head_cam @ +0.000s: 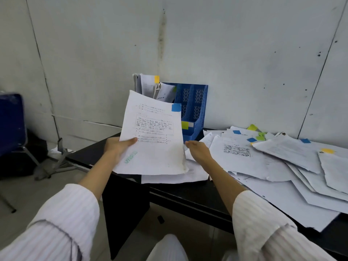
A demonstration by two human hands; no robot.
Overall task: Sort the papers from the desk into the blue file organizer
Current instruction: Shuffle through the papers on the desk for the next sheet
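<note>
Sleeves (62,219) nearest | left hand (118,147) pinches sheet (152,136) before organizer (195,110) | right hand (197,151) grip loose, empty | few filed; pile (273,162) left on bench (188,194)

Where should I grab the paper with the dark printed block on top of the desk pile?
Pinch the paper with the dark printed block at its near left edge, coming from the left beside the right hand. That edge is exposed, while overlapping sheets cover its right side.

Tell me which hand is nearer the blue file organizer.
Right. The right hand hovers just below the blue file organizer; the left hand holds a paper farther left.
</note>
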